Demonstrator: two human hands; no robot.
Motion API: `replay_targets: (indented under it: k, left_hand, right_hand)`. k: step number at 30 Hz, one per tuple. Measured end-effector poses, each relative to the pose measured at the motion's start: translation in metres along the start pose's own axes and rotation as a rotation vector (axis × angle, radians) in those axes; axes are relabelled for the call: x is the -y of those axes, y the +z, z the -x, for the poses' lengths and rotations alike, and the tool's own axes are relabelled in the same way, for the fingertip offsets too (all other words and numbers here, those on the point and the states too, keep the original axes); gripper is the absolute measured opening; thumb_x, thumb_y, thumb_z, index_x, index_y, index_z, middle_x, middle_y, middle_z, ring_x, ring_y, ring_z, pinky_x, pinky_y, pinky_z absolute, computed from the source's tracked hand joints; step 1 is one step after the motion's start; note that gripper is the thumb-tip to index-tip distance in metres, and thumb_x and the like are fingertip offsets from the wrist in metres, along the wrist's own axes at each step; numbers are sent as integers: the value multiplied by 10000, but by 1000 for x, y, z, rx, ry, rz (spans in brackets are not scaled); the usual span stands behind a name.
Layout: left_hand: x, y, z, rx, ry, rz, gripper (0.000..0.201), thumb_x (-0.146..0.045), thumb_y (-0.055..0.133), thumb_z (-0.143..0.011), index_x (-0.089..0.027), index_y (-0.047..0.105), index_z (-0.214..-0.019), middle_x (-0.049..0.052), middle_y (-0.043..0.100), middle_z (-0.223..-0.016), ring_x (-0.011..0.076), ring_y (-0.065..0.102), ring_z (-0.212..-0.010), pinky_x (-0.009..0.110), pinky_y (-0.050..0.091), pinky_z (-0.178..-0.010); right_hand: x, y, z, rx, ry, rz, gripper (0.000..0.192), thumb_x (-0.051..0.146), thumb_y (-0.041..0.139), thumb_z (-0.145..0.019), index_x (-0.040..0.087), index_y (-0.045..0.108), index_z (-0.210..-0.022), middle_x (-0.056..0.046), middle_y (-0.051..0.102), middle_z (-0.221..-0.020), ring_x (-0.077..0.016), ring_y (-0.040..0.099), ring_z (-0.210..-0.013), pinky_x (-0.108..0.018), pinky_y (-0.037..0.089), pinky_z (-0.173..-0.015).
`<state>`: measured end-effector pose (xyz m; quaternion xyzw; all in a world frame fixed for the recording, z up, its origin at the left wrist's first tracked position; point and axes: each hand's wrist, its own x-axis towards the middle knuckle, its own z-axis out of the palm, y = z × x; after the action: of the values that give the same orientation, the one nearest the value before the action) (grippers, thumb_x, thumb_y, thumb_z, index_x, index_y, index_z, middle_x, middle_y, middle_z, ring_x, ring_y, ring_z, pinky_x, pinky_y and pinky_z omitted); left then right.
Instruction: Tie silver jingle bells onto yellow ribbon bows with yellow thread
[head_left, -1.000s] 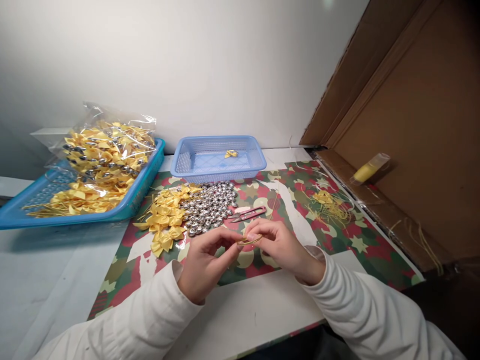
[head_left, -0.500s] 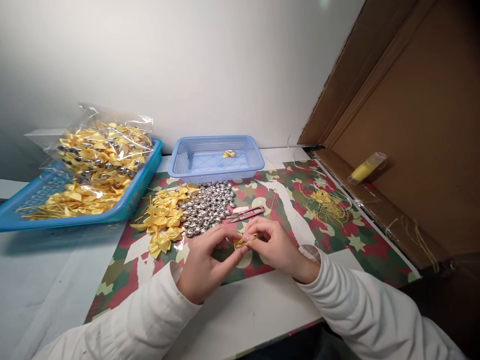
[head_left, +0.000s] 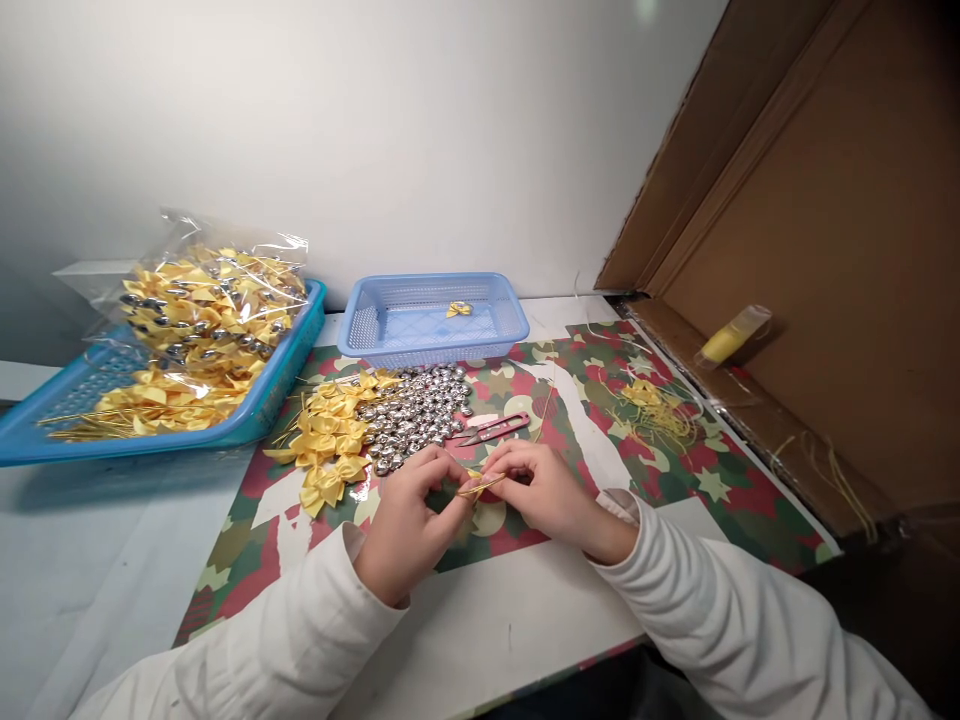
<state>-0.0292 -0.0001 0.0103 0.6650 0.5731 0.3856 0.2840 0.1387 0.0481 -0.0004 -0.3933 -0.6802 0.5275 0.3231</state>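
Note:
My left hand [head_left: 411, 520] and my right hand [head_left: 541, 493] meet over the patterned mat [head_left: 660, 480], fingertips pinched together on a small yellow ribbon bow with thin gold string [head_left: 480, 484]. Just beyond my hands lies a heap of silver bells [head_left: 416, 412], and to its left a pile of yellow bows [head_left: 328, 436]. Pink thread snips [head_left: 495, 428] lie shut on the mat right behind my right hand.
A light blue basket [head_left: 433, 318] at the back holds one bow. A turquoise tray [head_left: 112, 410] at the left holds a plastic bag of bows with bells [head_left: 214, 300]. Yellow string scraps [head_left: 658, 408] lie at the right. A cardboard box [head_left: 825, 250] with a yellow tube [head_left: 731, 336] stands at the right.
My fingers have drawn closer together on the bow and shifted slightly away from me; the bow is more hidden between the fingertips. Nothing else has moved.

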Motion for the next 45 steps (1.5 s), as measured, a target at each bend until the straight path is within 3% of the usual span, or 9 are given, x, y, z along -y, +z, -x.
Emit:
replay_targets:
  k: [7, 12, 24, 29, 45]
  left_hand:
    - [3, 1, -1, 0, -45, 50, 234, -338, 564, -838, -181, 614, -671, 13, 567, -683, 141, 506, -597, 249, 378, -546]
    - [6, 2, -2, -64, -105, 85, 240, -375, 569, -831, -178, 641, -715, 5, 560, -674, 124, 445, -542, 240, 352, -495]
    - [8, 3, -1, -114, -28, 81, 178, -314, 607, -829, -188, 694, -740, 19, 636, -709, 136, 542, -600, 241, 405, -531]
    - [6, 5, 0, -86, -5, 134, 141, -278, 634, -817, -199, 730, -751, 32, 666, -726, 159, 604, -690, 251, 459, -611]
    - [7, 6, 1, -84, -67, 150, 232, -361, 651, -813, -193, 713, -665, 23, 626, -659, 139, 550, -604, 240, 429, -536]
  right_hand:
    - [-1, -1, -1, -6, 17, -49, 146, 207, 621, -792, 147, 732, -717, -65, 660, -851, -156, 620, -782, -261, 490, -647]
    - [-3, -3, -1, -9, 49, -143, 149, 254, 648, -776, 139, 730, -730, -72, 642, -883, -158, 619, -789, -268, 498, -655]
    - [3, -4, 0, -63, 40, -189, 155, 294, 665, -756, 151, 719, -726, -61, 622, -893, -152, 609, -797, -247, 494, -615]
    - [4, -1, 2, -108, 9, -135, 148, 272, 646, -777, 162, 735, -733, -50, 616, -886, -123, 583, -736, -218, 452, -545]
    - [4, 0, 5, -83, -69, -25, 163, 251, 610, -837, 178, 752, -801, -51, 624, -904, -122, 584, -739, -224, 453, -564]
